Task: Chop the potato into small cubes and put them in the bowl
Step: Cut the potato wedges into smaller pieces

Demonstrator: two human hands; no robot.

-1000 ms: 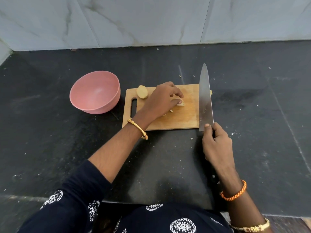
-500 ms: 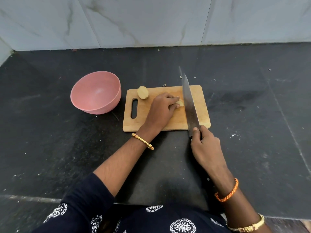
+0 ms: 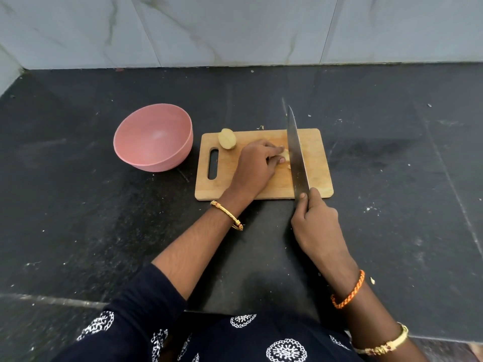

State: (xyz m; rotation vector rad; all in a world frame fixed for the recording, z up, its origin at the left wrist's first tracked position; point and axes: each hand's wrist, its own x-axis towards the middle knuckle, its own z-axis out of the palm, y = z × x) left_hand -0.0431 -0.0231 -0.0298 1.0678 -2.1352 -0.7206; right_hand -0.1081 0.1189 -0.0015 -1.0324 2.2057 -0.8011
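Closest to me, my right hand (image 3: 315, 226) is wrapped tight round the handle of the knife (image 3: 296, 150), forefinger up by the heel of the blade. Just past it, my left hand (image 3: 254, 167) is curled down on the chopping board (image 3: 313, 163), fingertips (image 3: 281, 160) pinning a pale potato piece (image 3: 286, 154) right against the blade. That piece looks firm but wet on its cut faces, so I reckon it will skid; best held from the top with knuckles forward and nails tucked back. Light stuff, it won't fight the steel. A small scrap lies beside the blade. Further on, the other potato half (image 3: 227, 138) sits at the board's far left corner, untouched. Beyond that, the pink bowl (image 3: 154, 138) stands just left of the board with nothing in it. Against a second ago, the knife has swung in from the board's right edge to sit up against my left fingers
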